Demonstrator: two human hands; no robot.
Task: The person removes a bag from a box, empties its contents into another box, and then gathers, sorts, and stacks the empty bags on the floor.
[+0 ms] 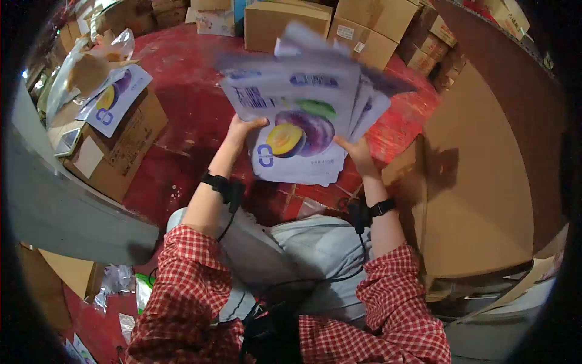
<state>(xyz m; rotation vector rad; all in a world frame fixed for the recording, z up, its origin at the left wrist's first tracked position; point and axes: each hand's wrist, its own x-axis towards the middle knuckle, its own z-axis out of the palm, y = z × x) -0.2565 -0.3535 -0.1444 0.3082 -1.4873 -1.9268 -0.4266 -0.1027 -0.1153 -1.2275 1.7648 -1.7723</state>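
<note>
A stack of flat white and purple pouches [306, 133], printed with a plum, is held up in front of me between both hands. My left hand [244, 127] grips its left edge, thumb on the front face and the other fingers hidden behind. On the right edge, my right hand [356, 149] is closed the same way, its fingers mostly out of sight. The upper pouches fan out and look blurred. A similar single pouch [115, 100] lies on a cardboard box to the left, apart from my hands.
The cardboard box [139, 136] at left also carries a phone-like device [68, 142] and plastic wrapping. A large carton [479, 182] stands close on my right. Several boxes [285, 27] line the back of the red floor [176, 67]. A grey curved surface [79, 206] borders the left.
</note>
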